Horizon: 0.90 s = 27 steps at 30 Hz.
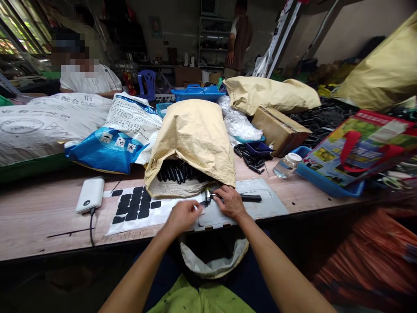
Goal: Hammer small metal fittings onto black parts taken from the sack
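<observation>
- Gripping a black-handled tool [243, 198] on the bench [39, 217]: right hand [230, 202], fingers clenched round it.
- Left hand [183, 216] pinches a small white piece, beside the grey sheet [267, 204].

Power bank [90, 194] left of pad sheet [135, 209] — paper sack [192, 143] behind

Dim indoor light, daylight from windows [19, 26] far left of brown sack [193, 139]. Wide-angle bending at edges, lower right corner smeary, under-table pretty dark.
</observation>
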Each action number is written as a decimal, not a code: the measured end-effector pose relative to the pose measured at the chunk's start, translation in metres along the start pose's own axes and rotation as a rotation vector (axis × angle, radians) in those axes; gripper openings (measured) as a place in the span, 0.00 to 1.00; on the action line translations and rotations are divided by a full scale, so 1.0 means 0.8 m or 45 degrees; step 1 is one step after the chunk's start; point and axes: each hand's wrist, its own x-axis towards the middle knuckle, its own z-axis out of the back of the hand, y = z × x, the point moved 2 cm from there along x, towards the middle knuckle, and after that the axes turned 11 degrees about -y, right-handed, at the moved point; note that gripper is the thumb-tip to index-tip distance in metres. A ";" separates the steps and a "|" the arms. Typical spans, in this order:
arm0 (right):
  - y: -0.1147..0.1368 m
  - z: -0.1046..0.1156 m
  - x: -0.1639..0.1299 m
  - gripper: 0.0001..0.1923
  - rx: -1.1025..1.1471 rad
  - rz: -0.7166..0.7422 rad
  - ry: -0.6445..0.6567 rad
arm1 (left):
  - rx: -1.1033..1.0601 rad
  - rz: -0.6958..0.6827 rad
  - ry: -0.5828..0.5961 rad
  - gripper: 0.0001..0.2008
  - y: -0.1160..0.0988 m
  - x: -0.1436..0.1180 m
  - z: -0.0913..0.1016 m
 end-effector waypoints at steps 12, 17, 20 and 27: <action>0.000 0.003 0.001 0.07 0.031 -0.016 -0.015 | 0.200 0.716 -0.467 0.14 0.075 0.113 0.045; 0.001 0.002 0.001 0.06 0.013 -0.015 -0.018 | 0.186 0.509 -0.652 0.12 0.081 0.067 0.048; 0.002 0.003 0.001 0.06 0.012 -0.010 -0.016 | 0.183 0.449 -0.712 0.15 0.085 0.057 0.046; 0.003 0.004 0.002 0.06 0.009 -0.020 -0.015 | 0.261 0.598 -0.578 0.17 0.076 0.109 0.037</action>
